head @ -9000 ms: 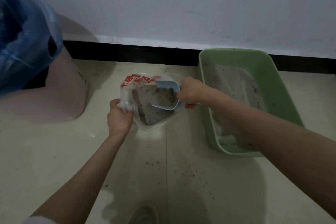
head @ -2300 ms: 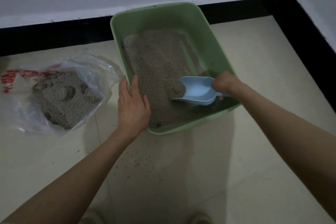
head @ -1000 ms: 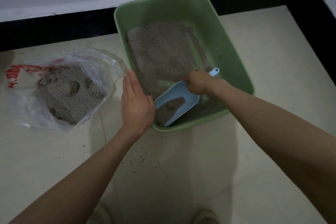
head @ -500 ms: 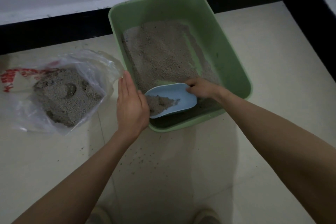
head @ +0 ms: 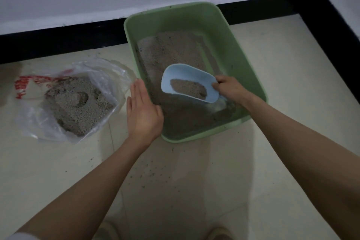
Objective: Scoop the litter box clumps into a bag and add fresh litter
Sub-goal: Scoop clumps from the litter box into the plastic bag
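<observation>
A green litter box (head: pixel 239 48) stands on the floor against the wall, with grey litter (head: pixel 171 50) spread over its bottom. My right hand (head: pixel 228 88) grips the handle of a light blue scoop (head: pixel 181 73), held above the litter with a small load of litter in it. My left hand (head: pixel 143 112) rests flat on the box's near left rim, fingers straight and together. To the left lies a clear plastic bag (head: pixel 105 76) with red print, open and holding a mound of grey litter.
A black baseboard (head: pixel 58 43) runs along the white wall and turns at the corner on the right. Loose litter grains (head: pixel 153 171) dot the pale tiled floor in front of the box. The tips of my shoes (head: pixel 219 233) show at the bottom edge.
My right hand has lifted the scoop out of the near corner of the litter and levelled it with litter inside. My left hand stays on the rim.
</observation>
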A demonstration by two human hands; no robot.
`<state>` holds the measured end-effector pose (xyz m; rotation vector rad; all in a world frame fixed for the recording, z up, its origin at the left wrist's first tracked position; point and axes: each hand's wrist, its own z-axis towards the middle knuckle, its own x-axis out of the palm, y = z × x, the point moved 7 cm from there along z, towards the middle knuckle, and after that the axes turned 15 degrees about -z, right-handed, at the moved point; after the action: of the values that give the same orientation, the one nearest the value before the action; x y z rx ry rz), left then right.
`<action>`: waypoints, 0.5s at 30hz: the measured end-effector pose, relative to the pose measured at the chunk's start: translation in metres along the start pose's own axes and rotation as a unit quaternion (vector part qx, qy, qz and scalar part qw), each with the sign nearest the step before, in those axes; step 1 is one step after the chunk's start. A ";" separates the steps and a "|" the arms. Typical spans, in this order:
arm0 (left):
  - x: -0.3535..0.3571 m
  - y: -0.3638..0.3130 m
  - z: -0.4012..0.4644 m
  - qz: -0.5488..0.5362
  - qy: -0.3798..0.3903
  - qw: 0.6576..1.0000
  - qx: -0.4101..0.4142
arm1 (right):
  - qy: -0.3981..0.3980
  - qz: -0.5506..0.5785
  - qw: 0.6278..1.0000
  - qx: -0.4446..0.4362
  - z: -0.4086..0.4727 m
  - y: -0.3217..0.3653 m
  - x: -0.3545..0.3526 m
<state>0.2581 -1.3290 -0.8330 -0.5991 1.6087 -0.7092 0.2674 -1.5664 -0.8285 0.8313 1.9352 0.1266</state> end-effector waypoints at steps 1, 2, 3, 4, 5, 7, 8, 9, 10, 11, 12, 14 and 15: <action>-0.001 0.000 0.000 0.027 0.004 1.000 0.003 | -0.016 0.011 1.000 0.005 -0.004 0.001 -0.004; -0.001 0.000 0.001 0.050 0.008 0.999 0.006 | -0.034 0.024 0.999 0.009 -0.007 0.002 -0.008; -0.002 0.000 0.001 0.066 0.011 0.998 0.009 | -0.050 0.036 0.998 0.012 -0.011 0.005 -0.012; -0.002 0.000 0.002 0.077 0.013 0.997 0.015 | -0.067 0.055 0.996 0.016 -0.016 0.008 -0.016; -0.003 -0.001 0.002 0.082 0.018 0.996 0.022 | -0.079 0.076 0.994 0.021 -0.022 0.012 -0.020; -0.006 -0.001 0.002 0.076 0.031 0.996 0.044 | -0.081 0.122 0.989 0.018 -0.033 0.021 -0.023; -0.009 -0.001 0.002 0.067 0.036 0.995 0.059 | -0.074 0.133 0.988 0.011 -0.038 0.028 -0.024; -0.015 0.001 0.000 0.058 0.039 0.995 0.077 | -0.061 0.134 0.989 0.003 -0.045 0.035 -0.024; -0.021 0.003 -0.004 0.049 0.037 0.993 0.097 | -0.047 0.131 0.990 -0.007 -0.051 0.043 -0.024; -0.030 0.008 -0.008 0.041 0.028 0.992 0.113 | -0.032 0.122 0.992 -0.018 -0.058 0.052 -0.023; -0.039 0.015 -0.014 0.034 0.012 0.992 0.123 | -0.017 0.109 0.993 -0.031 -0.064 0.062 -0.021; -0.061 0.034 -0.024 0.024 -0.022 0.992 0.121 | 0.018 0.077 0.995 -0.054 -0.072 0.081 -0.013; -0.072 0.045 -0.028 0.024 -0.033 0.993 0.112 | 0.032 0.060 0.996 -0.064 -0.075 0.092 -0.008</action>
<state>0.2418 -1.2434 -0.8148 -0.4161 1.4538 -0.8131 0.2532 -1.4826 -0.7452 0.8668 1.9153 0.3498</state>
